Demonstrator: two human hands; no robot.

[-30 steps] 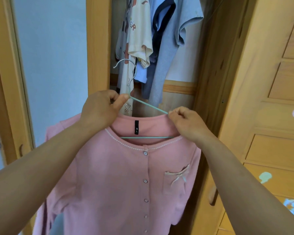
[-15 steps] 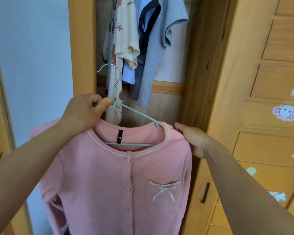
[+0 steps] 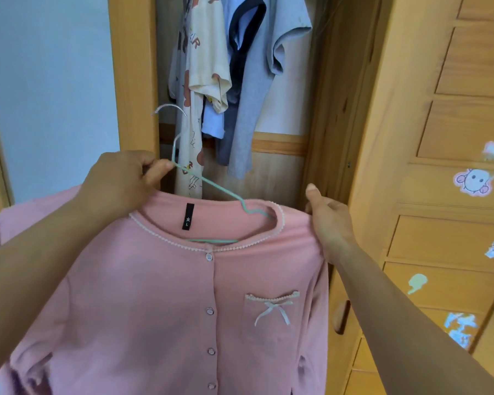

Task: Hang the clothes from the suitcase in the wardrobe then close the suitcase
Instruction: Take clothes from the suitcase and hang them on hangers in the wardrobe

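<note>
The left hand pinches the green hanger at its neck; the right hand, off the collar it was tugging a moment ago, now grips the pink top at its shoulder (smoothing it, I'd guess). Top fills the lower centre, before the wardrobe; hanging looks next

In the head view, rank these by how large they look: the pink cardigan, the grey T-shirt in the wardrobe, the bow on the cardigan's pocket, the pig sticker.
1. pink cardigan, nearest the camera, so favoured
2. grey T-shirt
3. bow and pig sticker: look alike, not ranked
</note>
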